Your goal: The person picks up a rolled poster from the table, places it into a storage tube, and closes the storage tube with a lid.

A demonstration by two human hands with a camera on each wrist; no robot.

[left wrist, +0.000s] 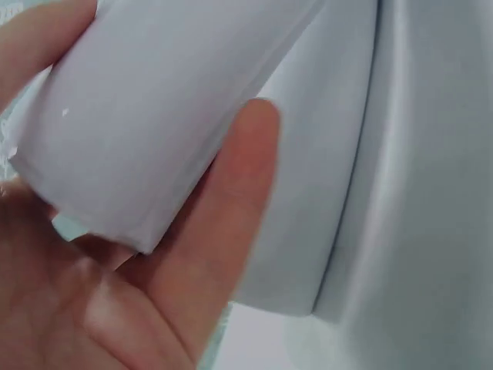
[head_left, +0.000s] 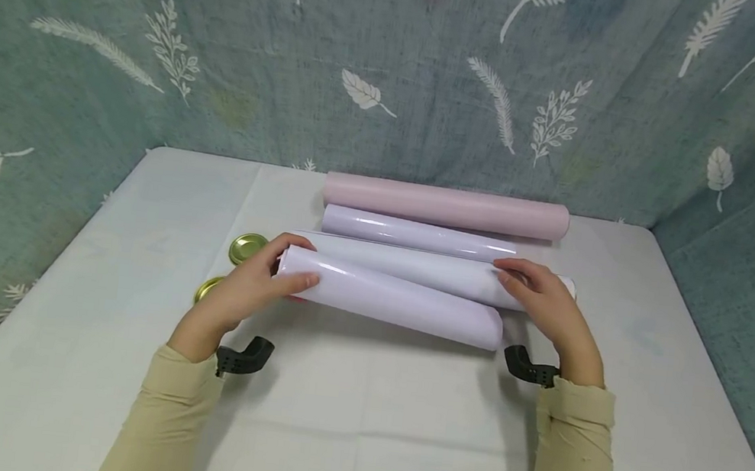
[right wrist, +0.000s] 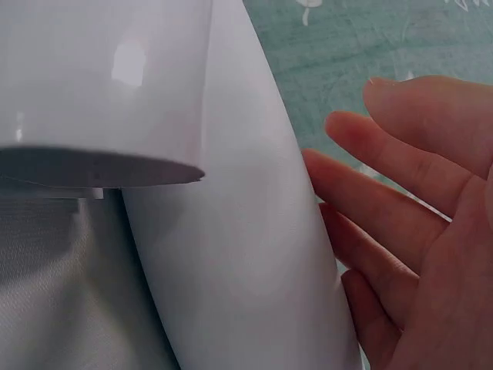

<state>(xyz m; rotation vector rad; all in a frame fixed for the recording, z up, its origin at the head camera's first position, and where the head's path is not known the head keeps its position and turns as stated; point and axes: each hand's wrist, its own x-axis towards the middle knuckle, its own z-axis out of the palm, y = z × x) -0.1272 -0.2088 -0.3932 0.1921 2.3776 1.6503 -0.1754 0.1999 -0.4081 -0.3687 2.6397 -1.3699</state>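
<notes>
My left hand (head_left: 240,289) grips the left end of a glossy pale lavender roll (head_left: 391,298), thumb in front and fingers behind. That roll slants down to the right, overlapping a matt white roll (head_left: 409,262) behind it. In the left wrist view, the thumb (left wrist: 243,177) lies along the side of the held roll (left wrist: 154,92). My right hand (head_left: 546,307) is at the right part of the white roll, fingers loosely extended. Its fingertips (right wrist: 327,177) lie right at the far side of the white roll (right wrist: 239,254) in the right wrist view. The held roll's open end (right wrist: 100,166) shows there too.
Behind lie another glossy lavender roll (head_left: 419,234) and a longer pink roll (head_left: 446,207) near the table's (head_left: 395,460) back edge. Two gold round lids (head_left: 247,248) are beside the left hand, one partly hidden. A leaf-patterned curtain (head_left: 395,68) surrounds the table's back and sides.
</notes>
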